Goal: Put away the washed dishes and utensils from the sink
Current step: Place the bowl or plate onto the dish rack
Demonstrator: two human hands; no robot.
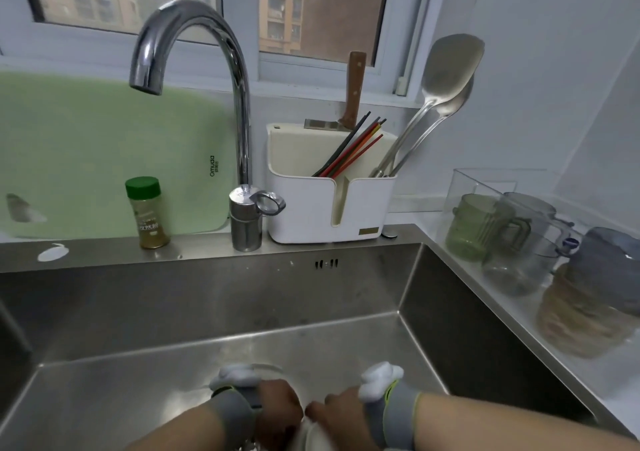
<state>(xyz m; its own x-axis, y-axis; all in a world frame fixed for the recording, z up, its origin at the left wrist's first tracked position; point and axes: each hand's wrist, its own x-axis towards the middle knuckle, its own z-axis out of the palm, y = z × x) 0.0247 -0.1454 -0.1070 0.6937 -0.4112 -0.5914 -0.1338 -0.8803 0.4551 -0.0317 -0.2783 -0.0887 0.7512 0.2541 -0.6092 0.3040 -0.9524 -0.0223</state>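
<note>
Task item: a white dish (313,438) sits low in the sink (207,305) at 6 o'clock, cut off by the frame edge. Only a sliver of rim shows, so we cannot tell its type.

Left hand (278,412): at 7 o'clock of the dish, back of the hand toward us, fingers hidden. We cannot tell how far they are curled or whether they hold anything.

Right hand (337,417): at 5 o'clock, fingertips lying on the dish. Whether they grip it or only rest there, we cannot tell.

Both wrists carry grey bands (233,412).

Sink: stainless steel. On its back ledge at 12 o'clock stands the chrome faucet (194,21); at 11 o'clock a green-capped spice bottle (148,213).

At 1 o'clock a white utensil holder (311,215) contains chopsticks (349,149), a wooden-handled knife (355,87) and steel ladles (446,69).

At 10 o'clock a green cutting board (86,145) leans on the wall.

At 3 o'clock, on the counter (588,374), are glass mugs (485,229) and a blurred stack (595,294) that we cannot identify.

Behind it all is a window (311,7).
</note>
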